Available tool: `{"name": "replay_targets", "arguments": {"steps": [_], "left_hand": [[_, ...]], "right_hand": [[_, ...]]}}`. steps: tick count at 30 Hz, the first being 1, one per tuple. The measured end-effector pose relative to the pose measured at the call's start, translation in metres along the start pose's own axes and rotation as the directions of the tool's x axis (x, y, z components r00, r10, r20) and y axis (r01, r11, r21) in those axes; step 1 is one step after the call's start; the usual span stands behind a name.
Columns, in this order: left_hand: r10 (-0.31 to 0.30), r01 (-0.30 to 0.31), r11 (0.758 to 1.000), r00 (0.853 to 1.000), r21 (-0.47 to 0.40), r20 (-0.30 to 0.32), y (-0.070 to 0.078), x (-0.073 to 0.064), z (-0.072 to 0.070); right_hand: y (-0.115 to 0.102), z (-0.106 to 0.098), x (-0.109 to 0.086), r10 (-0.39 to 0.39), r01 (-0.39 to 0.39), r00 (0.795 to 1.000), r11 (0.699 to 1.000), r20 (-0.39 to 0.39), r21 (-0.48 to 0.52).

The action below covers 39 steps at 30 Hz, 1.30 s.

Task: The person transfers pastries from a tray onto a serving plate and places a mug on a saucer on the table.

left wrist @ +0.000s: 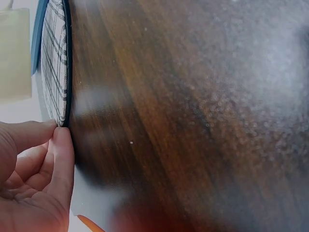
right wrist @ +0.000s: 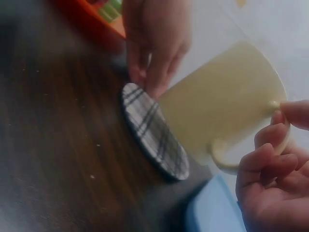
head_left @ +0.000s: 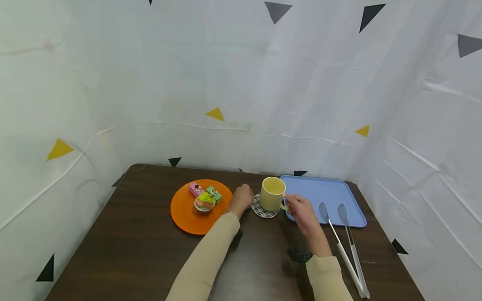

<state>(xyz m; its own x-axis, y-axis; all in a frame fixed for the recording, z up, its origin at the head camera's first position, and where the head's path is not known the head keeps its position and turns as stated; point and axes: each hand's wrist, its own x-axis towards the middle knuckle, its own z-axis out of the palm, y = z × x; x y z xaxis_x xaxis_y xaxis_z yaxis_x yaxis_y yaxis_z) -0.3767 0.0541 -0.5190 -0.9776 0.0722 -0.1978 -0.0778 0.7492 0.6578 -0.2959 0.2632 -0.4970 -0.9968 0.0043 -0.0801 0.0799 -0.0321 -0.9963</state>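
A round plaid coaster point(head_left: 264, 214) with a dark edge is pinched at its left rim between the thumb and fingers of my left hand point(head_left: 242, 197). In the left wrist view the coaster point(left wrist: 55, 63) shows its checked face and dark border. My right hand point(head_left: 299, 209) grips the handle of a pale yellow mug point(head_left: 272, 196). In the right wrist view the mug point(right wrist: 227, 96) leans beside the coaster point(right wrist: 154, 130), with my right thumb and fingers point(right wrist: 273, 135) curled at its handle. The mug overlaps the coaster in the head view.
An orange plate point(head_left: 184, 221) at the left bears a small bowl point(head_left: 204, 207) and pink and green toy cakes point(head_left: 214, 194). A blue tray point(head_left: 325, 190) lies at the back right. Metal tongs point(head_left: 348, 255) rest partly on the tray, near my right forearm.
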Motion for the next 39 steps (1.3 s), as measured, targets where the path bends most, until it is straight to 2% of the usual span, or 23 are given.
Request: {"name": "replay_targets", "arguments": {"steps": [6,11,18,29,34,39], "left_hand": [[0.012,-0.012,1.000,1.000,-0.010,0.011,0.003,0.002,0.003],[0.008,-0.008,1.000,1.000,-0.001,0.026,0.006,0.002,0.004],[-0.019,0.018,1.000,0.998,0.022,0.058,0.011,-0.001,0.002],[-0.023,0.023,0.999,1.000,0.032,0.008,0.002,-0.006,0.002],[-0.010,0.011,0.999,1.000,0.050,-0.022,-0.002,-0.008,-0.001],[-0.004,0.005,0.999,1.000,0.037,-0.016,-0.007,-0.004,-0.006]], "right_hand": [[0.007,0.001,0.000,0.012,-0.012,1.000,1.000,-0.006,-0.017],[0.013,0.000,0.003,0.027,-0.027,1.000,1.000,-0.012,0.015],[0.017,0.001,0.001,0.039,-0.039,0.999,0.999,0.005,-0.009],[0.021,0.010,-0.005,0.068,-0.069,0.998,0.997,-0.014,-0.036],[0.022,0.018,-0.008,0.058,-0.060,0.998,0.997,-0.023,-0.058],[0.015,0.026,-0.008,0.063,-0.064,0.998,0.997,-0.029,-0.036]]}}
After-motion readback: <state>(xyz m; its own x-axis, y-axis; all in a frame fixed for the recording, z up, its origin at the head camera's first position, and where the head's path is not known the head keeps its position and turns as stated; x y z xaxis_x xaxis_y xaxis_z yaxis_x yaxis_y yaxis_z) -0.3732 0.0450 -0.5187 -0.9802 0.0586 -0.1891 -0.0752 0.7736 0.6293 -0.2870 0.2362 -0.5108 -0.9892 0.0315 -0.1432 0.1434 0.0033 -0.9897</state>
